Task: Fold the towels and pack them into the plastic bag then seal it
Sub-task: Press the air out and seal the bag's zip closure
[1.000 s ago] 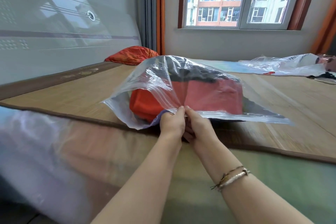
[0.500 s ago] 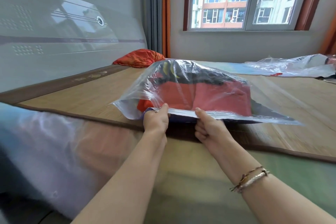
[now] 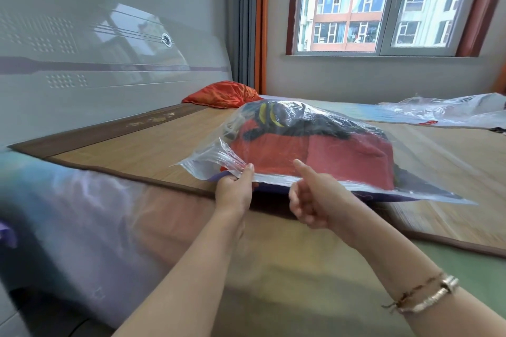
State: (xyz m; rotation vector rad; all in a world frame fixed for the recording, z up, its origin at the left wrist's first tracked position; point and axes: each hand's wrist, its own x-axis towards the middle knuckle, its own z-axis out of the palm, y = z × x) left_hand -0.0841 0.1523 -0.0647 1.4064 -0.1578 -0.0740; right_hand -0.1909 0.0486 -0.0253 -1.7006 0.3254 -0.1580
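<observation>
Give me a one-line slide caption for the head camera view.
Left hand and right hand pinch the near edge of a clear plastic bag packed with towels.

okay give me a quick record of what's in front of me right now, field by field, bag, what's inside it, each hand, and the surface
bag: clear plastic bag, lying on the mat, mouth edge toward the person
contents: red towel below, dark towel with yellow stripes on top
left hand: pinches the bag's mouth edge near its left corner
right hand: thumb on the mouth edge, fingers curled beneath
seal: cannot tell if closed
surface: woven mat
also there: orange pillow, second plastic bag far right
</observation>
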